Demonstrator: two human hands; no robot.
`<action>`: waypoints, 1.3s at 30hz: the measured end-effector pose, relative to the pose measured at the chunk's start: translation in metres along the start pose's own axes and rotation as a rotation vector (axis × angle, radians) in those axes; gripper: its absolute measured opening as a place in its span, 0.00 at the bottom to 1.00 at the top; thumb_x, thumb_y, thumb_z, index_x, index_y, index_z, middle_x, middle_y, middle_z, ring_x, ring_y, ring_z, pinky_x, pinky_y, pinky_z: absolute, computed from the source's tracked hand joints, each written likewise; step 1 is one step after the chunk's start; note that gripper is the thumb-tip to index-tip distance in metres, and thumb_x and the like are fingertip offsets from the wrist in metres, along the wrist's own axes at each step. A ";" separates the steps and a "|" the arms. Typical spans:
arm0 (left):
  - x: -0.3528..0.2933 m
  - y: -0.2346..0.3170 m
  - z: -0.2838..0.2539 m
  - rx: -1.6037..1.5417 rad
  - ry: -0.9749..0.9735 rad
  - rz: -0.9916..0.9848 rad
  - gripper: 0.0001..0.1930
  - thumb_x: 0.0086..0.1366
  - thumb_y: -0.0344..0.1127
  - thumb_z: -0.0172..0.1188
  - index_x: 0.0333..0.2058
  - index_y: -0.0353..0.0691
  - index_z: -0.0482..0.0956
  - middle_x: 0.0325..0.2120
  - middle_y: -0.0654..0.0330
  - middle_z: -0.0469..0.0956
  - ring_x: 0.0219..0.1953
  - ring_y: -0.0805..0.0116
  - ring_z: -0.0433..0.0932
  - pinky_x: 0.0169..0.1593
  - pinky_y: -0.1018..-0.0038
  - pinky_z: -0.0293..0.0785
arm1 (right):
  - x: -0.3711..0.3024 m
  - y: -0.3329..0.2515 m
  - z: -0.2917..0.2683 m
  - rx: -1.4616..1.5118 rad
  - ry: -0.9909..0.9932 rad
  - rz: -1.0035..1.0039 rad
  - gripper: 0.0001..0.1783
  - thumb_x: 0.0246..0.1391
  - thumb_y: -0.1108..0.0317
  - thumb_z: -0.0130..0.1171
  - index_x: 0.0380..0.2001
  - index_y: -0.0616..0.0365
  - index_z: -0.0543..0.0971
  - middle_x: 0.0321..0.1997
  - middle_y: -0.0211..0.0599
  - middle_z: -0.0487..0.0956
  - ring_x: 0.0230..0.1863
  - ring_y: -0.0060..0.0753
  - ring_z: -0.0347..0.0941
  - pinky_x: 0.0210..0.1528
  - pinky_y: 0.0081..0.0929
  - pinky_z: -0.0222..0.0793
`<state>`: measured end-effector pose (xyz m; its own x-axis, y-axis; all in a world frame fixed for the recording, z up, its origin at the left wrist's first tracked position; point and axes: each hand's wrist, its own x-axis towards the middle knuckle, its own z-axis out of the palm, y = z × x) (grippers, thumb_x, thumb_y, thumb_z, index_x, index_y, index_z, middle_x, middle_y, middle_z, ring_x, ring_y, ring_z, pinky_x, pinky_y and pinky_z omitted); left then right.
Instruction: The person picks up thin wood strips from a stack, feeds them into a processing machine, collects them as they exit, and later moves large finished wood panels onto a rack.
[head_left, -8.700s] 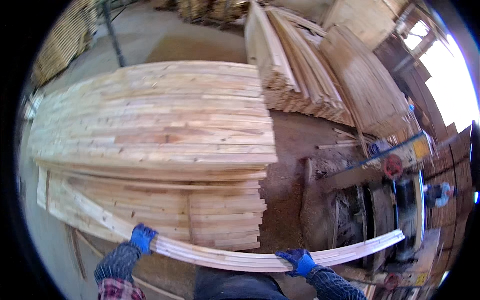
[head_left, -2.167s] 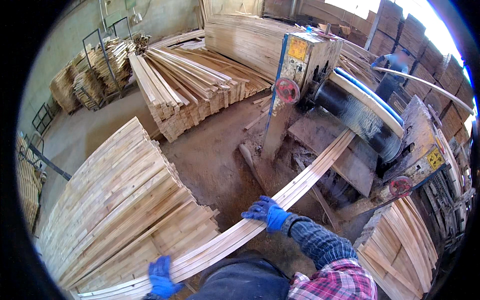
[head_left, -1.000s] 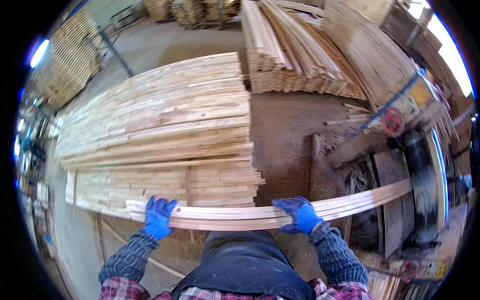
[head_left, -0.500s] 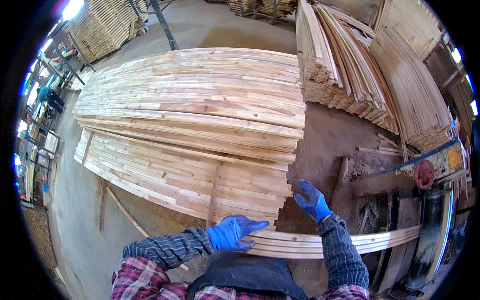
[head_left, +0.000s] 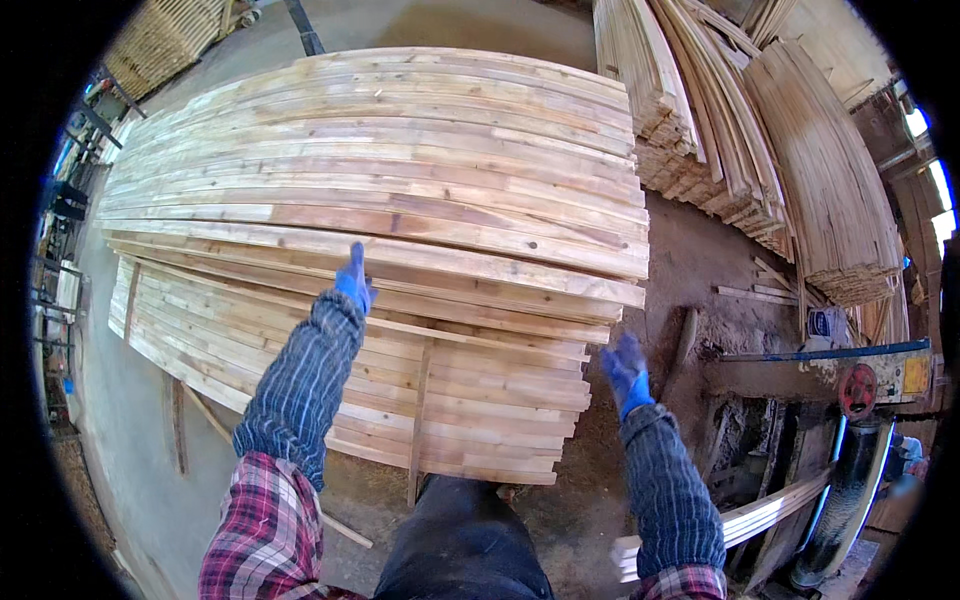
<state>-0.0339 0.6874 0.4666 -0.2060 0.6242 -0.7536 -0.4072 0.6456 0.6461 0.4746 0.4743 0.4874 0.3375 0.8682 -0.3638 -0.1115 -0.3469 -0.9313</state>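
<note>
A broad stack of long pale wooden strips [head_left: 400, 160] lies in front of me, its upper layers set back from a lower layer [head_left: 480, 400]. My left hand [head_left: 356, 283], in a blue glove, reaches over the front edge of the upper layers with fingers stretched forward. It seems to hold nothing; whether it touches the wood I cannot tell. My right hand [head_left: 627, 378], also gloved in blue, is open just beyond the strips' uneven right ends, slightly blurred. Beneath my right forearm, a small bundle of strips [head_left: 775, 512] extends toward a machine's dark roller [head_left: 850, 505].
The machine at right carries a red handwheel [head_left: 857, 390] and a blue-edged beam [head_left: 820, 357]. More wood stacks [head_left: 825, 180] stand at the far right. A thin crosspiece [head_left: 421, 410] lies across the lower layer. Part of another person [head_left: 908, 455] shows beside the roller.
My left hand has moved from above the small bundle forward and left to the upper layers. My right hand stays by the board ends. The bundle now appears lower and farther right.
</note>
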 end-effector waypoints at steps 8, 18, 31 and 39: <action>0.028 0.020 0.020 0.104 -0.005 0.025 0.41 0.53 0.66 0.68 0.58 0.49 0.70 0.52 0.54 0.72 0.52 0.55 0.70 0.58 0.53 0.65 | 0.131 -0.045 -0.007 0.111 0.297 0.098 0.45 0.51 0.56 0.71 0.68 0.56 0.62 0.67 0.39 0.67 0.65 0.40 0.63 0.64 0.39 0.60; 0.020 0.030 0.023 -0.364 0.022 -0.081 0.21 0.55 0.56 0.71 0.44 0.58 0.79 0.40 0.64 0.79 0.45 0.67 0.76 0.49 0.66 0.77 | 0.145 -0.034 -0.024 0.104 0.291 0.129 0.22 0.55 0.53 0.66 0.51 0.47 0.78 0.49 0.27 0.79 0.49 0.31 0.74 0.50 0.33 0.73; -0.034 -0.018 -0.028 -0.718 -0.156 -0.224 0.17 0.51 0.47 0.77 0.34 0.51 0.81 0.34 0.68 0.83 0.36 0.73 0.81 0.40 0.74 0.83 | 0.070 -0.071 -0.074 -0.764 -0.115 0.049 0.31 0.56 0.57 0.67 0.59 0.59 0.73 0.59 0.37 0.76 0.58 0.34 0.71 0.59 0.34 0.67; -0.189 -0.176 -0.043 -0.279 -0.512 -0.493 0.14 0.69 0.44 0.59 0.48 0.44 0.78 0.38 0.63 0.78 0.42 0.68 0.77 0.48 0.71 0.77 | 0.010 -0.048 0.224 -0.593 -1.196 0.236 0.58 0.50 0.41 0.68 0.74 0.51 0.47 0.76 0.47 0.52 0.75 0.42 0.50 0.75 0.39 0.47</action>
<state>0.0386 0.4364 0.4901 0.4685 0.4627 -0.7526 -0.5688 0.8098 0.1438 0.2737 0.5792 0.5242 -0.6799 0.4364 -0.5893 0.4649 -0.3651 -0.8066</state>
